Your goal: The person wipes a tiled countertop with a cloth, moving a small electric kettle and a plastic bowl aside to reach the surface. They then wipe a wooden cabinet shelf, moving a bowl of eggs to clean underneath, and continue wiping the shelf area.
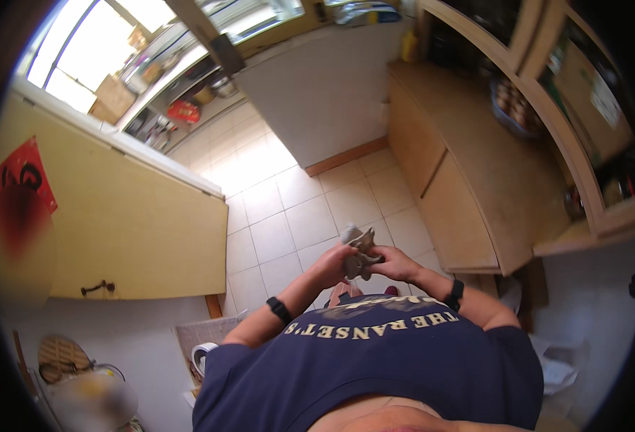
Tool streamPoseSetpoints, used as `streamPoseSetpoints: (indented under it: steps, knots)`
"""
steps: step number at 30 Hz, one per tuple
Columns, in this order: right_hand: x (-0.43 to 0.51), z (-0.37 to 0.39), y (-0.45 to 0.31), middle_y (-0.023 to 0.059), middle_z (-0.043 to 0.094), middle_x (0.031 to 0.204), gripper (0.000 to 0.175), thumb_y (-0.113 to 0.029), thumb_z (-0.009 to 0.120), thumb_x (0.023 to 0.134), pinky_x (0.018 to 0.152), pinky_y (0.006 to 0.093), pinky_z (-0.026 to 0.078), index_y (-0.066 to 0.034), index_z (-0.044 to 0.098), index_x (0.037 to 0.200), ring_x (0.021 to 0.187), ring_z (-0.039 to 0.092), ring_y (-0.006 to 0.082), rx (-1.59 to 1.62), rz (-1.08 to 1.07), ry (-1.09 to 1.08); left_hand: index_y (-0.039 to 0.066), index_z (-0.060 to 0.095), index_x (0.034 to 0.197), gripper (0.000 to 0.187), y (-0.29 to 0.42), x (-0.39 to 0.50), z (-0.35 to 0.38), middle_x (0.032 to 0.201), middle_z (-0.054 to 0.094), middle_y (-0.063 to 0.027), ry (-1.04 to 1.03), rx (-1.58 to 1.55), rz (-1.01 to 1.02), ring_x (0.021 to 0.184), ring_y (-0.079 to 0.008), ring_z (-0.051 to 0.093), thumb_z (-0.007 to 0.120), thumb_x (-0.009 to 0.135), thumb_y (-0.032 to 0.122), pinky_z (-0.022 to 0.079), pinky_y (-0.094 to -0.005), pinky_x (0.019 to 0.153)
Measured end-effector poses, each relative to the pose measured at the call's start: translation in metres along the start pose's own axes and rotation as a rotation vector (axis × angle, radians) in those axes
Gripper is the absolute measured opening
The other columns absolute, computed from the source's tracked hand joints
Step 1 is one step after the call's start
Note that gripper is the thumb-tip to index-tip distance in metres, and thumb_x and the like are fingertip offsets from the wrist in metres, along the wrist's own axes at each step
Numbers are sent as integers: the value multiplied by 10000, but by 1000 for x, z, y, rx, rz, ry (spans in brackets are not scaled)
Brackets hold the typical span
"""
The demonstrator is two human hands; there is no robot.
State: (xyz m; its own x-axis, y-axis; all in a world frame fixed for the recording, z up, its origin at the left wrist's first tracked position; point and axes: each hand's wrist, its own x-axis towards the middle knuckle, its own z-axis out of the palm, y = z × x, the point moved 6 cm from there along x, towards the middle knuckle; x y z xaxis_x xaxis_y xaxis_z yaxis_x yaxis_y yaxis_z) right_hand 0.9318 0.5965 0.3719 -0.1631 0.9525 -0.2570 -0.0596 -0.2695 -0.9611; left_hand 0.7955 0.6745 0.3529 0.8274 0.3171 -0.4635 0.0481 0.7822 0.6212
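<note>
Both my hands are together in front of my chest, over the tiled floor. A crumpled grey-brown cloth [360,254] is bunched between them. My left hand [336,265] grips its left side, with the thumb on top. From the right, my right hand [395,263] holds the cloth's other edge between thumb and fingers. Some folds stick up above the hands and some hang below. The fingers under the cloth are hidden. A dark band sits on each wrist.
A yellow door [133,216] with a metal handle is on the left. Beyond the doorway stand shelves [187,70] with kitchenware. A low wall [317,97] juts out ahead. On the right, a wooden cabinet [458,162] bears a bowl of eggs [514,110]. White tiles [306,216] cover the floor.
</note>
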Motion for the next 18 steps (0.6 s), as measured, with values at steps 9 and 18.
streamPoseSetpoints:
  steps: [9, 18]
  knots:
    - [83, -78, -53, 1, 674, 950, 200, -115, 694, 932, 804, 261, 510, -45, 663, 1117, 883, 619, 89, -25, 19, 354, -17, 533, 1318, 447, 118, 103, -25, 1266, 643, -182, -105, -11, -137, 1153, -309, 632, 520, 933, 211, 450, -442, 1073]
    - [118, -143, -100, 39, 646, 1252, 317, -120, 521, 1025, 1060, 397, 458, -87, 555, 1338, 1165, 605, 183, 696, -274, 593, -20, 442, 1435, 578, 248, 183, -7, 1469, 513, -179, -414, -384, -158, 1362, -341, 481, 516, 888, 151, 317, -488, 1192]
